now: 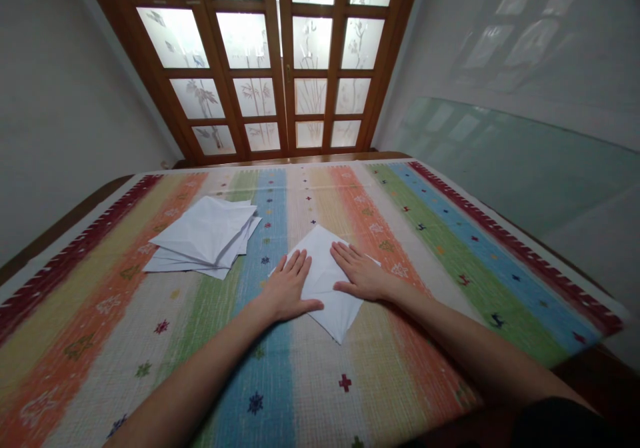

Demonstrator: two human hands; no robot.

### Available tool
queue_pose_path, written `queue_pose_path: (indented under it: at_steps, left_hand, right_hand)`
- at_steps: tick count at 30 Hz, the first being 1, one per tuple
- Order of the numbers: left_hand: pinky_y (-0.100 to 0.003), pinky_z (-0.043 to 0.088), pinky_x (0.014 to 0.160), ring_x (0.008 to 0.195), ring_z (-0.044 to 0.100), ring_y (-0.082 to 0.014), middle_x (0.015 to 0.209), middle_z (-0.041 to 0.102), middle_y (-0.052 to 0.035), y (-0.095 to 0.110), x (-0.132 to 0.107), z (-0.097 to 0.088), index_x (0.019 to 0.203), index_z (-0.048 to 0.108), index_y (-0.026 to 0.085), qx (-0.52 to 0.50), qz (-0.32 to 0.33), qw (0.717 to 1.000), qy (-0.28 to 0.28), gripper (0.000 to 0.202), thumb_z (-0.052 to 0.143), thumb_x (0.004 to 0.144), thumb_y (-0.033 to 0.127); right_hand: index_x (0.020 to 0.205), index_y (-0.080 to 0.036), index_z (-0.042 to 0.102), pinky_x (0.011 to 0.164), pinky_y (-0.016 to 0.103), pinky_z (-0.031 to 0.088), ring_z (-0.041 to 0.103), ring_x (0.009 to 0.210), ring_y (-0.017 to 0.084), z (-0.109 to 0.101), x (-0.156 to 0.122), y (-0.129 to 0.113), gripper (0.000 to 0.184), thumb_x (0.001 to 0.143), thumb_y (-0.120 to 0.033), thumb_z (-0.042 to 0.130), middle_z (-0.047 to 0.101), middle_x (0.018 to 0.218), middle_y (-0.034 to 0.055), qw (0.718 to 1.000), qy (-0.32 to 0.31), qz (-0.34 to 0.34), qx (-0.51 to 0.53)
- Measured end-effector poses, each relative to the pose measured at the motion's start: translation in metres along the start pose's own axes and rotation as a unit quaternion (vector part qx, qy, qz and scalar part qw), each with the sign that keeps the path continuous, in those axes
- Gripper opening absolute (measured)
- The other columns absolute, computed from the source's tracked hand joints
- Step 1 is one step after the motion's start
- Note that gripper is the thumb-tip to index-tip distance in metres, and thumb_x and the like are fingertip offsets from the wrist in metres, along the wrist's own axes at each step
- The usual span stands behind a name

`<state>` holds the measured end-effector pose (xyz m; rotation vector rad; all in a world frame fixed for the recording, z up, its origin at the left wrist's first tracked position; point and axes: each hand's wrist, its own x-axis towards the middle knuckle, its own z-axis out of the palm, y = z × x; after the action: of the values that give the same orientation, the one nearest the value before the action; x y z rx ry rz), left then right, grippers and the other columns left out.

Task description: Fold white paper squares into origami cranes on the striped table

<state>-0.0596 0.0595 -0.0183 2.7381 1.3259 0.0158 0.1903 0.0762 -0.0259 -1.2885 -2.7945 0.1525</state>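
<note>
A white sheet of paper (323, 271) lies on the table, turned so that one corner points toward me. Faint crease lines cross its surface. My left hand (287, 289) rests flat on its left side, fingers stretched out and thumb pointing inward. On the right side of the sheet, my right hand (361, 273) is also flat, its fingers extended and its thumb apart. Parts of the paper's left and right edges are hidden under the hands. To the left sits a loose stack of white papers (205, 231), the top ones showing creases.
A striped, multicoloured tablecloth (260, 361) covers the table. Wooden doors with frosted glass panes (310, 95) stand beyond the far edge. A pale glass panel (480, 148) leans along the right wall, and a white wall (60, 101) rises on the left.
</note>
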Motion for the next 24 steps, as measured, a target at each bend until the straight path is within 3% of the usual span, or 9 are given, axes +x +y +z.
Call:
queue_pose_path:
  at_steps: [5,9,13,17,20,24]
  left_hand:
    - [-0.048,0.017,0.116,0.145,0.019,-0.0334,0.154,0.022,-0.0231,-0.017,-0.013,-0.005,0.147,0.027,0.004,0.013,-0.014,1.000,-0.011,0.106,0.041,0.074,0.080]
    - [-0.047,0.017,0.116,0.145,0.021,-0.0322,0.154,0.026,-0.0219,-0.024,-0.021,-0.005,0.147,0.027,0.006,0.015,-0.018,1.000,-0.001,0.101,0.040,0.077,0.077]
    - [-0.048,0.018,0.115,0.144,0.022,-0.0325,0.154,0.025,-0.0221,-0.023,-0.021,-0.004,0.147,0.028,0.006,0.009,-0.030,0.999,0.005,0.099,0.039,0.078,0.076]
    - [-0.051,0.019,0.115,0.144,0.021,-0.0359,0.153,0.025,-0.0249,-0.024,-0.016,-0.003,0.146,0.027,0.004,0.001,-0.045,0.999,0.001,0.103,0.040,0.076,0.078]
    - [-0.052,0.020,0.114,0.144,0.021,-0.0373,0.153,0.025,-0.0255,-0.028,-0.013,-0.003,0.147,0.026,0.006,-0.013,-0.041,0.999,0.010,0.105,0.043,0.074,0.079]
    - [-0.051,0.025,0.112,0.141,0.027,-0.0384,0.151,0.032,-0.0236,-0.035,-0.011,-0.005,0.147,0.027,0.010,-0.049,-0.036,0.998,0.031,0.105,0.056,0.069,0.075]
  right_hand:
    - [0.148,-0.002,0.026,0.117,0.051,0.023,0.020,0.144,0.035,0.003,-0.032,0.013,0.090,0.086,-0.065,0.044,0.021,0.154,0.0247,0.998,0.006,0.052,0.033]
    - [0.143,-0.004,0.039,0.113,0.050,0.031,0.034,0.139,0.035,-0.005,-0.040,0.020,0.081,0.083,-0.056,0.056,0.034,0.150,0.0244,0.993,0.021,0.082,0.088]
    - [0.122,-0.012,0.062,0.100,0.047,0.045,0.057,0.117,0.032,-0.019,-0.022,0.028,0.049,0.081,-0.038,0.063,0.058,0.130,0.0191,0.969,0.094,0.138,0.180]
    - [0.124,-0.013,0.060,0.079,0.038,0.054,0.066,0.089,0.026,-0.023,0.004,0.040,0.059,0.068,-0.026,0.074,0.069,0.105,0.0147,0.929,0.098,0.212,0.287]
    - [0.124,-0.013,0.059,0.060,0.029,0.052,0.066,0.071,0.020,-0.020,0.015,0.049,0.065,0.062,-0.018,0.076,0.071,0.087,0.0093,0.903,0.074,0.237,0.352]
    - [0.121,-0.015,0.061,0.045,0.022,0.043,0.059,0.053,0.014,-0.024,0.019,0.056,0.058,0.064,-0.016,0.072,0.067,0.070,0.0014,0.884,0.068,0.202,0.416]
